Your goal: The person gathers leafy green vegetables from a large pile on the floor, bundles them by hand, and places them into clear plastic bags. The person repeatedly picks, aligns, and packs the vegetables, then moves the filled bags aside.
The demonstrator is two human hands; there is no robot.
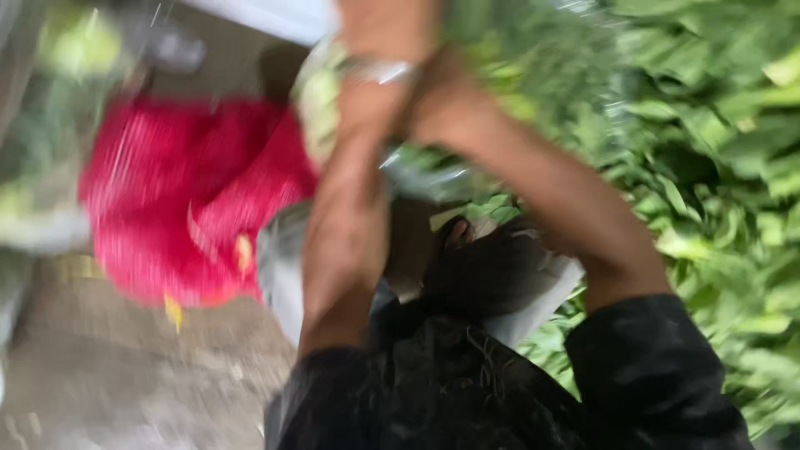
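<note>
This looks like a leaf-sorting or produce workplace at ground level. A great heap of green leaves point(708, 142) fills the right side. On the left lie a bare dusty floor point(125, 375) and a red cloth bundle point(175, 200).

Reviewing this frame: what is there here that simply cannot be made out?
- Both hands, head view: motion blur and the top edge cut off the fingers, so their grip cannot be told.
- The clear plastic wrap under the wrists: blurred, contents unclear.
- The red cloth: smeared by blur; what kind of thing it is cannot be told.
- The green leaves: the plant type is too blurred to tell.
- The shapes at the left edge: cut off and unreadable.
</note>
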